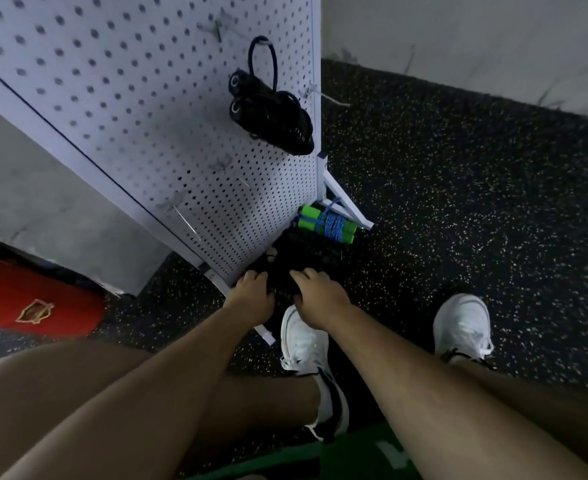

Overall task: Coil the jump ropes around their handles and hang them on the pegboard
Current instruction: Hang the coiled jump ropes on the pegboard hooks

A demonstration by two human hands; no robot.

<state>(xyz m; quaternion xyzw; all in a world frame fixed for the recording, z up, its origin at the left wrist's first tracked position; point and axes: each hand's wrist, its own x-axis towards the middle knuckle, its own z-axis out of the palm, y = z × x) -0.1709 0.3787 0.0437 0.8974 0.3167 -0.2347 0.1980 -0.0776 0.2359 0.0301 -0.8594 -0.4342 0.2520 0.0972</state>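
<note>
A white pegboard (147, 109) stands on the speckled floor, tilted in view. One coiled black jump rope (272, 116) hangs from a hook near its right edge. At the board's foot lies a coiled blue rope with green handles (327, 224). In front of it a black jump rope (287, 265) lies in a dark heap on the floor. My left hand (252, 294) and my right hand (318, 294) both reach down onto that heap with curled fingers, gripping it. The rope's shape under my hands is hard to make out.
Bare metal hooks (187, 216) stick out of the pegboard lower left and at the right edge. White stand legs (348, 206) splay across the floor. My white shoes (462, 327) stand close by. A red mat (26, 299) lies left, a green one (285, 459) below.
</note>
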